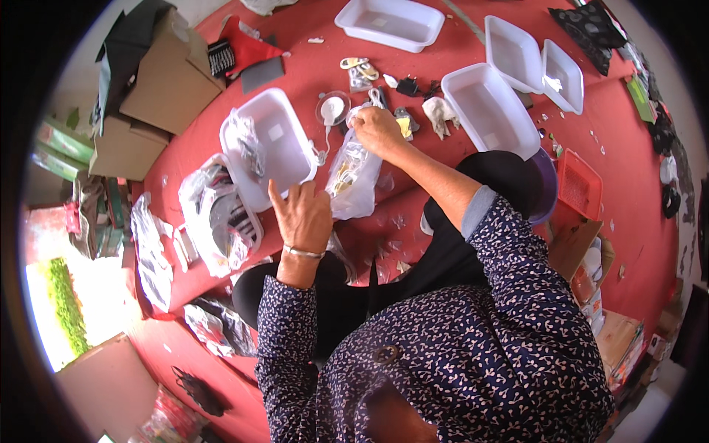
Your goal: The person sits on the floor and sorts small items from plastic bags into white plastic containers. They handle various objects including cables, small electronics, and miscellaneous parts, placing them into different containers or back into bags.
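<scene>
My right hand (378, 131) is closed on the gathered top of a clear plastic bag (353, 208), which hangs below it. White cables (344, 176) and something yellowish show through the plastic. My left hand (303, 220), with a bracelet at its wrist, is held out left of the bag. Its fingers are apart and I see nothing in them. Just beyond it stands a white plastic tub (297, 142) with crumpled clear plastic (248, 144) at its left side. A white round device with a cord (332, 109) lies near the tub's far right corner.
A second tub (256, 235) at the left holds plastic-wrapped items. More white tubs (491, 111) stand at the back right, near a red basket (580, 184) and a purple basin (547, 186). Black adapters (408, 86) and bundled cables (360, 74) lie ahead. Cardboard boxes (166, 81) stand far left.
</scene>
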A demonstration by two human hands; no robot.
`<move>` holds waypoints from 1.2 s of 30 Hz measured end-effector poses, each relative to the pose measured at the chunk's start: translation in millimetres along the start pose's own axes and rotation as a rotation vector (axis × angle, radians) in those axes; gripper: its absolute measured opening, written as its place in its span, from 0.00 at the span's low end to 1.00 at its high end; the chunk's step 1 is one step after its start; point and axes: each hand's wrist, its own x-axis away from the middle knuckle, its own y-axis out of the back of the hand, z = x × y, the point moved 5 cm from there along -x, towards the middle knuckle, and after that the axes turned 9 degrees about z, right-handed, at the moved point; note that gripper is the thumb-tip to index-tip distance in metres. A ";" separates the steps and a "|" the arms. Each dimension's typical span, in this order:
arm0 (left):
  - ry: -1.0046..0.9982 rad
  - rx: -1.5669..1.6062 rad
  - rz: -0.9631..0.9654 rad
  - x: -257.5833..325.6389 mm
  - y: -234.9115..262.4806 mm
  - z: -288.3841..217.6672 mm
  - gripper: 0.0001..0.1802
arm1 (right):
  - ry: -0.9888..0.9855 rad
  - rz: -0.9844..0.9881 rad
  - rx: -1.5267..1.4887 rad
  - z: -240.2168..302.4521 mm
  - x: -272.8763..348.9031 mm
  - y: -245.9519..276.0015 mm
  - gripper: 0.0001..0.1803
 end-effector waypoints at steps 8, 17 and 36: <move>-0.013 0.129 0.078 8.9 -0.9 2.4 0.07 | 0.120 0.252 0.320 42.6 19.3 22.2 0.07; 0.034 0.137 0.070 -14.4 5.5 4.9 0.02 | 0.246 0.122 0.204 71.0 -2.6 9.0 0.06; -0.035 0.950 0.583 -50.9 -46.3 -6.4 0.09 | -0.359 0.435 0.240 -144.8 -107.6 -36.9 0.16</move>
